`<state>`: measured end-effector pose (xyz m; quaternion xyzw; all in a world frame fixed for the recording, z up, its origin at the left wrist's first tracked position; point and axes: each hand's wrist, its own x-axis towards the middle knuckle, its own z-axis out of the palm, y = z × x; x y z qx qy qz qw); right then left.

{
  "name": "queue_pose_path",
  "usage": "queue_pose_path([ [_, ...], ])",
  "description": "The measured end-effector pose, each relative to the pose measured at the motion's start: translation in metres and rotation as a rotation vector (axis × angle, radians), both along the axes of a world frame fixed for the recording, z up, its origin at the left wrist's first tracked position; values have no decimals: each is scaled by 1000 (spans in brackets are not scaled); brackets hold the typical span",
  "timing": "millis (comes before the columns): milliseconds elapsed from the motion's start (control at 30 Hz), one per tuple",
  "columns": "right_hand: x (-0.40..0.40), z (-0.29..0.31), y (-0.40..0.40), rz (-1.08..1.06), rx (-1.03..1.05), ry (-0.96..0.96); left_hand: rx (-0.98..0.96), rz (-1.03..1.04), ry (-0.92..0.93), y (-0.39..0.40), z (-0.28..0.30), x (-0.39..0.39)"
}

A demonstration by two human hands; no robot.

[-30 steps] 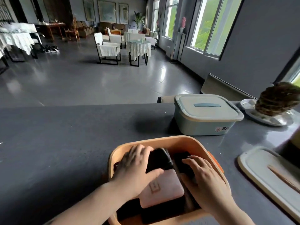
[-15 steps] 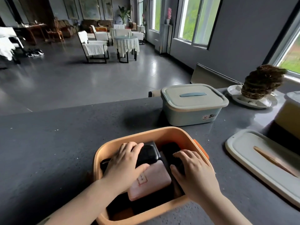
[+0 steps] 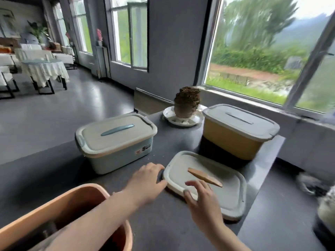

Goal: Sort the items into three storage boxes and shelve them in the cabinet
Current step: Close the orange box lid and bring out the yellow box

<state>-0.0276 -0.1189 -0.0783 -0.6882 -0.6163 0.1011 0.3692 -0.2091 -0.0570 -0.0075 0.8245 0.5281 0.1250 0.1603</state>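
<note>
A loose grey-white lid (image 3: 223, 196) with an orange handle (image 3: 204, 177) lies flat on the dark counter. My left hand (image 3: 146, 180) touches the lid's left edge with relaxed fingers. Over the lid's near edge my right hand (image 3: 201, 198) has its fingers spread and its thumb by the rim. The open orange storage box (image 3: 72, 201) stands at the bottom left under my left forearm, with its contents mostly hidden. A blue storage box (image 3: 116, 142) and a yellow storage box (image 3: 235, 138) stand behind, both with lids on.
A white plate (image 3: 192, 120) bearing a brown layered object stands between the blue and yellow boxes. The counter's right edge drops to a lower surface with blurred objects (image 3: 315, 183). Windows run along the right wall; tables and chairs stand far left.
Both hands have left the orange box and moved right to the loose lid. The view has swung right, showing the yellow box.
</note>
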Motion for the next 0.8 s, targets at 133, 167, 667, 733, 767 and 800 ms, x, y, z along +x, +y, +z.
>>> queue_pose_path([
  [133, 93, -28, 37, -260, -298, -193, -230, 71, 91, 64, -44, 62],
  [167, 108, -34, 42, -328, -372, -190, -245, 103, 102, 77, -55, 72],
  [667, 144, -50, 42, -476, -502, -10, -232, 307, 28, 117, -107, 131],
  [733, 145, -45, 39, -452, -465, 45, -221, 327, 38, 111, -99, 127],
  [767, 145, -41, 37, -443, -441, 92, -203, 336, 47, 108, -94, 123],
  [800, 143, -36, 36, -434, -420, 136, -178, 343, 53, 103, -88, 119],
])
